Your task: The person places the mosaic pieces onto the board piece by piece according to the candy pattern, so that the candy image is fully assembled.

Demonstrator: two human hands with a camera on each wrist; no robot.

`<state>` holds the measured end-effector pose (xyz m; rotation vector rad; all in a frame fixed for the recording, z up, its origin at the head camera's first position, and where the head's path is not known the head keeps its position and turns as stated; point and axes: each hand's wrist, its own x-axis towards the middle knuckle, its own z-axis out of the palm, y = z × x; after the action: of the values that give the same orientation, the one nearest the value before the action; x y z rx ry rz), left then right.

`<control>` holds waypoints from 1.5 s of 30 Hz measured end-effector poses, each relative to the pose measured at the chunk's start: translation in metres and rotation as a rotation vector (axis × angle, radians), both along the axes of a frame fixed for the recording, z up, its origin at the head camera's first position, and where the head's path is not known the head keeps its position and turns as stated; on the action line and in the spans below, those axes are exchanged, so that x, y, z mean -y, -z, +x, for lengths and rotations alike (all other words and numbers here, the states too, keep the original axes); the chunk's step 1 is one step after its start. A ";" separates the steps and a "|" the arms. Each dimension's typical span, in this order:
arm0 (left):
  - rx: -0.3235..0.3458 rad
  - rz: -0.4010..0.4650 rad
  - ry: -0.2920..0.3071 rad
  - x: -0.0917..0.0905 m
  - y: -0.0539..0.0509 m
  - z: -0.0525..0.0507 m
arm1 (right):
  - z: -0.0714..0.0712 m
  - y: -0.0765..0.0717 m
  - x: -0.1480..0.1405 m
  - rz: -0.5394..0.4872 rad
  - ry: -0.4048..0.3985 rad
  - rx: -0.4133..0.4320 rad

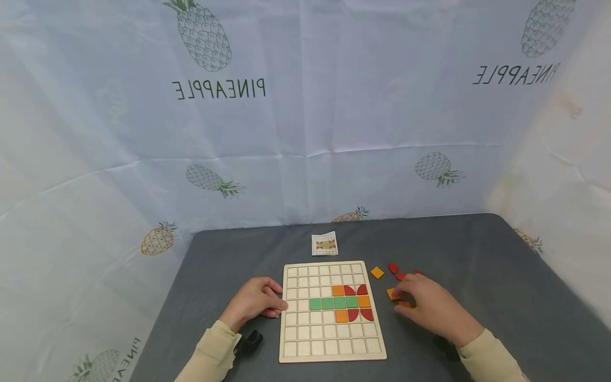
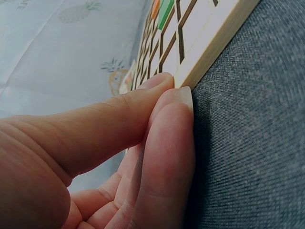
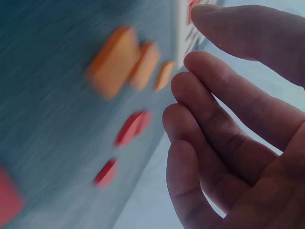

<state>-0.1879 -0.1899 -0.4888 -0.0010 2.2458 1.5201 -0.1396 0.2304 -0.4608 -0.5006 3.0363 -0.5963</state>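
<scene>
"How do we find the board (image 1: 303, 333)?"

"We see it lying flat, of pale wood, its grid partly filled: four green squares (image 1: 327, 303) in one row, with three orange squares (image 1: 338, 291) and four red curved pieces (image 1: 367, 314) toward the right."

"And the loose tiles?"

"To the board's right we see loose orange squares (image 1: 377, 272) and loose red pieces (image 1: 393, 268), lying near each other."

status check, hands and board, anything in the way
Left grip pinching board at its left edge. Right grip open, empty, beside loose orange squares. Board part-filled, four green squares in a row. No obstruction seen over its bare cells.
</scene>
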 end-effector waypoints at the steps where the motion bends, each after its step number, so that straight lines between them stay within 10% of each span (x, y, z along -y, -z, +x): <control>1: 0.002 0.001 0.001 0.000 0.000 0.000 | 0.001 0.001 -0.006 0.009 0.001 0.004; 28: -0.006 -0.001 0.003 0.000 0.001 -0.001 | -0.002 0.014 -0.025 0.026 0.008 0.076; 45: -0.005 0.006 -0.002 -0.001 -0.002 0.002 | -0.036 0.000 0.044 -0.110 -0.080 0.063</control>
<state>-0.1859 -0.1886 -0.4868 0.0026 2.2464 1.5291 -0.1760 0.1860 -0.4606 -0.5916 2.9204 -0.7627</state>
